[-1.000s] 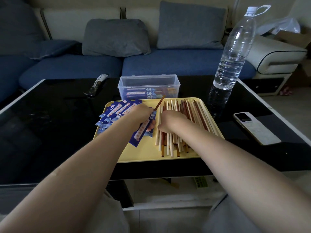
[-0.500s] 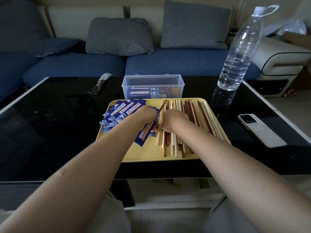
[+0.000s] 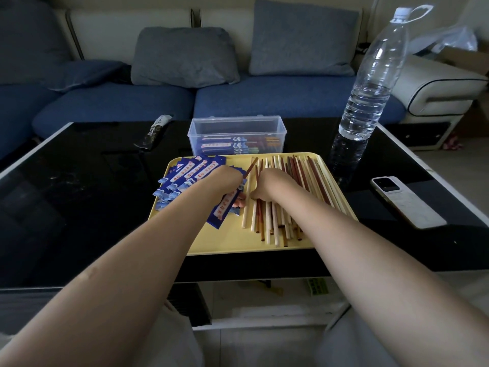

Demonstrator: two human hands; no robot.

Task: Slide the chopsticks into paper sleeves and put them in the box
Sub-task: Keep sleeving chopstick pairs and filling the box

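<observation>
Both hands are barely shifting: left hand point(image 3: 229, 181) is still pinching a brown chopstick point(image 3: 250, 168) in its blue sleeve point(image 3: 225, 209), while right hand point(image 3: 270, 185) beside that grip is curling on loose chopsticks point(image 3: 267, 223), second stick unpicked.

We see bare yellow plastic tray point(image 3: 232, 239) floor near us, open for a hand. The clear plastic box point(image 3: 236, 135) stands just beyond the tray's far edge, its top open. A tall clear water bottle point(image 3: 370, 83) blocks the far right; a white phone point(image 3: 407, 201) lies right. The black glass counter point(image 3: 79, 207) lies bare left.
</observation>
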